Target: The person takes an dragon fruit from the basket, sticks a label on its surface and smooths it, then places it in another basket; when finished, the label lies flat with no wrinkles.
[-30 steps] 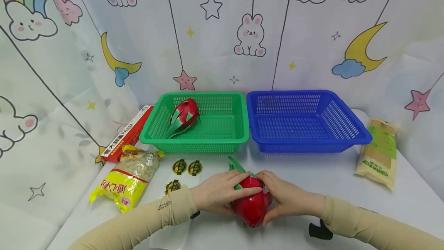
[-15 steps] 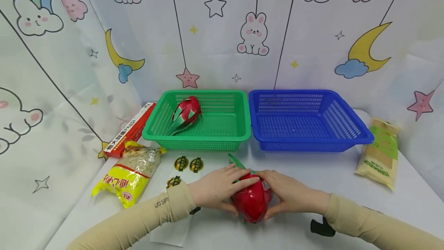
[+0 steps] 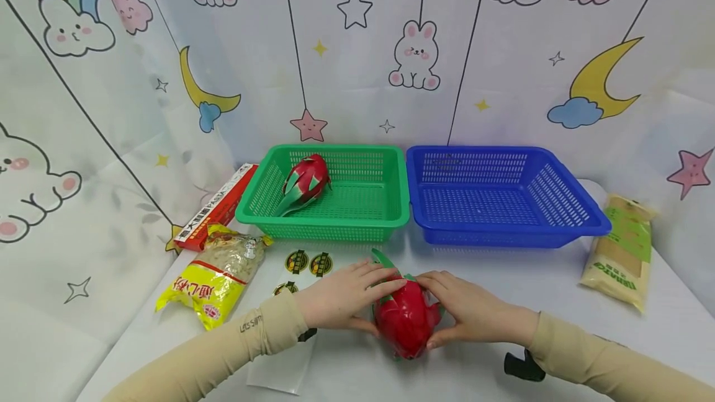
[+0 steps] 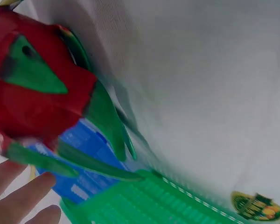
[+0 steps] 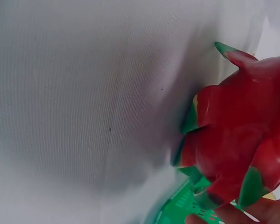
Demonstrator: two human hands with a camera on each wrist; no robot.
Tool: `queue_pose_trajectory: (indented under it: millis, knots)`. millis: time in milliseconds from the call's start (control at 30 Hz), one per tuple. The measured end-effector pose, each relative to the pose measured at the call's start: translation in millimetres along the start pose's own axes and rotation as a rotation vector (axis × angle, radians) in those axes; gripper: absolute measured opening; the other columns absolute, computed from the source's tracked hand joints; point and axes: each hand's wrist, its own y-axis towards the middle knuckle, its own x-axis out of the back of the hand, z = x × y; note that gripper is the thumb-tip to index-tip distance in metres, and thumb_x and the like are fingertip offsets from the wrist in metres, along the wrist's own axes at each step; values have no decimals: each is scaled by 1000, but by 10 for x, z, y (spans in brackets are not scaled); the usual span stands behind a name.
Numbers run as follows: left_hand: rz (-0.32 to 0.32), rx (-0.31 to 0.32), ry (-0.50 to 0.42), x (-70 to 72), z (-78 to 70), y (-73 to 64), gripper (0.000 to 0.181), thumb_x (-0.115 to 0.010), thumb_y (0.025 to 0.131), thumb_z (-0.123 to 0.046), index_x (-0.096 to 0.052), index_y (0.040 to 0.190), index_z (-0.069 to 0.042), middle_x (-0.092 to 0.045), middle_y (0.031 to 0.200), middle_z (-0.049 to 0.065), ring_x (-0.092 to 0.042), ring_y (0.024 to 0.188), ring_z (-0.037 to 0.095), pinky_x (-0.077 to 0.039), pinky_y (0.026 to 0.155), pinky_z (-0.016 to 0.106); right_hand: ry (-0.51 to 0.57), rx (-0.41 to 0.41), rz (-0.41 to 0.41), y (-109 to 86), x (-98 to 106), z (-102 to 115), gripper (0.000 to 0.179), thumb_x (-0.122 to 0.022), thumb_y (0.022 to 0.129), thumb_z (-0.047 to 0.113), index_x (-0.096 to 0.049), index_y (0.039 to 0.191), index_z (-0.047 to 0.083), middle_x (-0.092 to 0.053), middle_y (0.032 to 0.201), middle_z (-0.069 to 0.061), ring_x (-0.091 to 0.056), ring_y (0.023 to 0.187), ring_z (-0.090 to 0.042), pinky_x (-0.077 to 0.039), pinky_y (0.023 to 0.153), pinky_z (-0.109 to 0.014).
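A shiny red dragon fruit [image 3: 409, 324] with green-tipped scales lies on the white table near its front. My left hand [image 3: 341, 296] holds it from the left, fingers laid over its upper side and thumb at its lower flank. From the right, my right hand [image 3: 475, 309] cups the same fruit between fingers and thumb. Several green scale tips show on the dragon fruit [image 4: 42, 88] in the left wrist view, with left fingertips [image 4: 39, 186] just below. In the right wrist view, fingers [image 5: 266, 212] lie under the dragon fruit [image 5: 238, 135].
Behind stand a green basket [image 3: 324, 230], with another dragon fruit [image 3: 309, 178] in it, and a blue basket [image 3: 503, 234]. A pasta box [image 3: 218, 206] and a yellow bag [image 3: 215, 278] lie left. Stickers [image 3: 296, 262] sit on a white sheet; a tan packet [image 3: 620, 253] lies right.
My left fingers have drawn back a little to the left across the dragon fruit, showing more of its red top. The right hand keeps its hold. The head view has shifted slightly.
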Motion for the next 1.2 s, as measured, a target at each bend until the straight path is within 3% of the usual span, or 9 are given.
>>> queue_pose_trajectory:
  millis: [133, 267, 400, 633, 867, 1033, 1200]
  knots:
    - [-7, 91, -80, 30, 91, -86, 84, -59, 80, -59, -29, 144, -15, -42, 141, 6, -41, 129, 23, -33, 108, 37, -7, -30, 8, 7, 20, -3, 90, -55, 70, 72, -44, 132, 9, -50, 127, 3, -50, 114, -12, -50, 89, -35]
    - [31, 218, -131, -25, 188, -179, 70, -49, 89, -53, -29, 145, -16, -40, 142, 3, -38, 131, 19, -32, 108, 36, 14, -100, 27, 11, 55, 2, 75, -49, 79, 66, -49, 127, 9, -52, 127, -2, -52, 116, -20, -49, 90, -41]
    - [33, 351, -105, -99, 308, -291, 57, -48, 93, -45, -40, 138, -13, -48, 135, 6, -46, 124, 22, -40, 102, 38, 12, -131, -13, 42, 91, 8, 56, -48, 88, 55, -54, 121, 10, -54, 125, -6, -56, 112, -23, -51, 87, -41]
    - [67, 604, -158, -142, 484, -588, 46, -65, 86, -28, -54, 121, -2, -57, 114, 16, -56, 104, 33, -47, 85, 44, 4, -142, -60, 101, 183, 15, 52, -51, 90, 49, -53, 124, 10, -53, 125, -2, -54, 114, -20, -50, 88, -40]
    - [122, 844, -192, -140, 494, -808, 50, -78, 72, -20, -55, 108, 6, -59, 93, 19, -60, 82, 32, -51, 68, 42, -6, -135, -82, 119, 229, 23, 50, -52, 90, 47, -54, 124, 10, -53, 125, -1, -55, 113, -19, -50, 88, -39]
    - [138, 882, -136, -156, 461, -863, 48, -83, 63, -20, -55, 94, 3, -58, 79, 16, -58, 74, 34, -48, 67, 46, -12, -140, -91, 130, 226, 30, 50, -51, 90, 48, -54, 124, 11, -53, 125, -1, -55, 114, -19, -50, 89, -39]
    - [100, 837, -148, -182, 420, -863, 63, -84, 59, -10, -51, 109, 10, -58, 83, 22, -58, 74, 39, -49, 69, 48, -14, -139, -106, 138, 218, 37, 50, -52, 89, 48, -53, 125, 12, -53, 125, -1, -55, 114, -19, -50, 89, -39]
